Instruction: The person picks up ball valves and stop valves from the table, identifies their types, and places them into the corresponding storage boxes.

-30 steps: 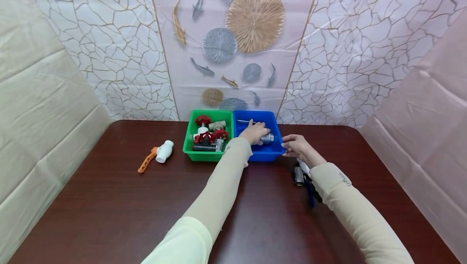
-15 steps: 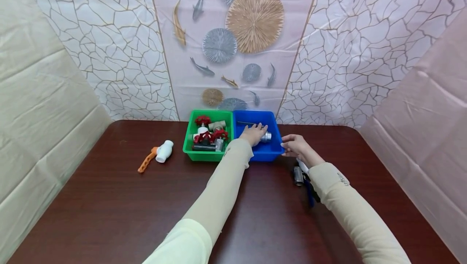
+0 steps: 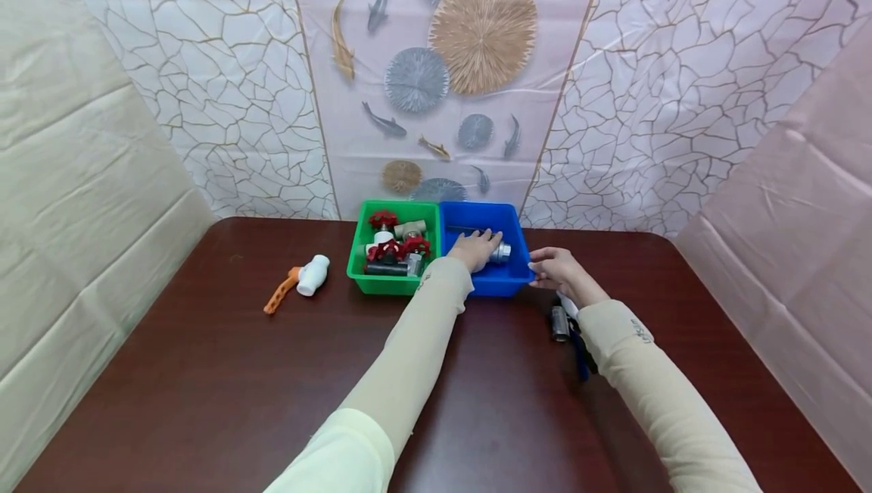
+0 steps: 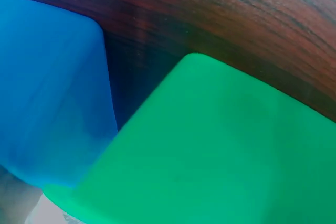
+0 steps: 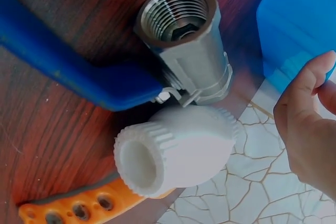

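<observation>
My left hand [image 3: 477,251] reaches into the blue bin [image 3: 502,286], its fingers stretched over a silver metal pipe fitting [image 3: 502,253]. The thumb is hidden. A thin dark rod [image 3: 465,229] lies behind that hand in the bin. My right hand [image 3: 562,273] pinches the bin's right front rim between thumb and index finger, as the right wrist view also shows. Below the right wrist lie a metal ball valve [image 5: 194,56] with a blue lever [image 5: 94,82] and a white plastic ball valve [image 5: 184,148] with an orange lever [image 5: 105,203].
Against the blue bin's left side stands a green bin [image 3: 384,286], holding several valves with red handwheels [image 3: 384,220] and pipe fittings. Another white ball valve [image 3: 312,275] with an orange lever lies on the brown table [image 3: 341,394] at left. A patterned curtain [image 3: 259,84] hangs behind.
My left hand has shifted slightly left over the fitting, its fingers now straighter and more spread. The right hand stays at the rim. The head view has tilted a little.
</observation>
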Motion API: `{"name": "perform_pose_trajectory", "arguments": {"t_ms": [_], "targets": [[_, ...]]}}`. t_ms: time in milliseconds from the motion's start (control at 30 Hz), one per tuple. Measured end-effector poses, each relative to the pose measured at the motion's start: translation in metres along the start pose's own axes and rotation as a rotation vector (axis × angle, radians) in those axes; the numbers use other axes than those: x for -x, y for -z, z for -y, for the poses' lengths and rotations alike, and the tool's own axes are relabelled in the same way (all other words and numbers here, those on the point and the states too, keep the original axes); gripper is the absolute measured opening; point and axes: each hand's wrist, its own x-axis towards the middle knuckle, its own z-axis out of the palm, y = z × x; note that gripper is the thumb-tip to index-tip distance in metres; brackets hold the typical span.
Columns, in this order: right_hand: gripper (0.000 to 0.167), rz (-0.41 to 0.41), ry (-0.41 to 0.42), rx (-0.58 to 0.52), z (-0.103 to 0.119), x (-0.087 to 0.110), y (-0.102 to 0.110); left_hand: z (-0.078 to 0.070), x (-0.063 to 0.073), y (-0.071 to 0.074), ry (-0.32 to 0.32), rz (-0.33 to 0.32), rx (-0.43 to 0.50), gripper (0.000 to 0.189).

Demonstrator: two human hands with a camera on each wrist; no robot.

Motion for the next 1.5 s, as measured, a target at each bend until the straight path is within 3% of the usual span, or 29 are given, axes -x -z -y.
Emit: {"name": "perform_pose_trajectory", "arguments": {"t_ms": [233,767,1333,1500], "targets": [[0.041,-0.012,-0.012,0.016,-0.002,0.001,0.0,0.0,0.004,-0.002,0.002,-0.002,-0.029,0.06],[0.041,-0.016,-0.008,0.007,0.006,-0.005,-0.005,0.02,0.023,0.002,-0.031,-0.098,0.06,0.057],[0.042,-0.038,-0.021,-0.009,0.004,0.001,-0.006,0.034,0.047,0.007,-0.207,-0.25,0.093,0.054],[0.041,-0.036,-0.012,0.002,0.004,0.003,-0.006,0.041,0.059,0.007,-0.263,-0.252,0.076,0.053]]}}
